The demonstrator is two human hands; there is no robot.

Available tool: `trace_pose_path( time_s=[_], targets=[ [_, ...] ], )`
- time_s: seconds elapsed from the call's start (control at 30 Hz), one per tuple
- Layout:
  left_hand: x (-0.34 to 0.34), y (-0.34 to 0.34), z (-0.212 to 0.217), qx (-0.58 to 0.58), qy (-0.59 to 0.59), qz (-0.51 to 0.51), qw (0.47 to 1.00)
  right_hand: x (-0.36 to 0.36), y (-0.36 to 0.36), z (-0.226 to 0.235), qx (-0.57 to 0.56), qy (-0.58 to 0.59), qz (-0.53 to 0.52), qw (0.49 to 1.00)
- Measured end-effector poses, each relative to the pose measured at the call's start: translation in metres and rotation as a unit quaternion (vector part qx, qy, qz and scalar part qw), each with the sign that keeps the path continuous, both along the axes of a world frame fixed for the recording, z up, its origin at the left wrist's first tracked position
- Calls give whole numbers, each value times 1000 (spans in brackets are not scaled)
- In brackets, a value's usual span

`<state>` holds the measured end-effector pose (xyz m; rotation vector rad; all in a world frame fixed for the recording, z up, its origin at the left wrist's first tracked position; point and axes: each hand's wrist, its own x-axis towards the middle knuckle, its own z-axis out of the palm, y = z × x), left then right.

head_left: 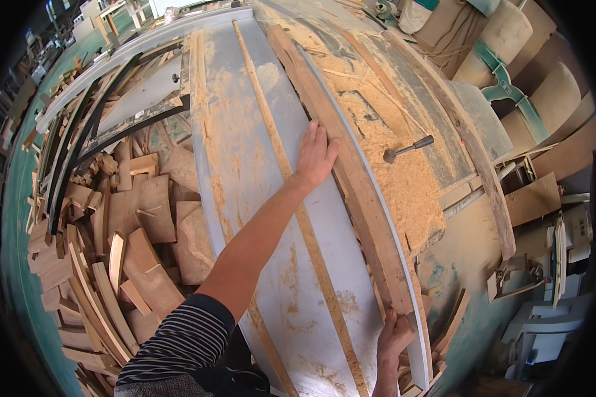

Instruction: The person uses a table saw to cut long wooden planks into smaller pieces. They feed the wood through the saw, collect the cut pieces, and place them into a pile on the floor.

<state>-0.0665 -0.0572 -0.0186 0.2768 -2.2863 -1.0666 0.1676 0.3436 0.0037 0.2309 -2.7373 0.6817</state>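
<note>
A long wooden plank (359, 178) lies lengthwise on a grey metal saw table (291, 264), along a thin metal fence strip (414, 357) on its right. My left hand (316, 153) rests at the plank's left edge about midway along, fingers stretched forward and thumb over the wood. At the near end of the plank is my right hand (396, 336), its fingers curled round the end corner. Two sawdust-filled grooves run along the table to the left of the plank. The undersides of both hands are hidden.
Sawdust (404, 198) covers the surface right of the fence, where a lever with a black handle (409, 149) sticks up. A long rough board (473, 155) lies farther right. Wood offcuts (139, 264) pile up at left, below a black metal frame (99, 119). Curved panels (510, 40) stand at the back right.
</note>
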Motion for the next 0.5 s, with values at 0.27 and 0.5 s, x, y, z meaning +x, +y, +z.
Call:
trace_pose_path(
  time_s=[0.27,0.5],
  targets=[
    [-5,-8,-9,-56,43,21,997,-3,-7,-11,-32,10,-5,999],
    [-5,-10,-10,-50,41,39,997,-8,-12,-8,-5,20,11,1000]
  ],
)
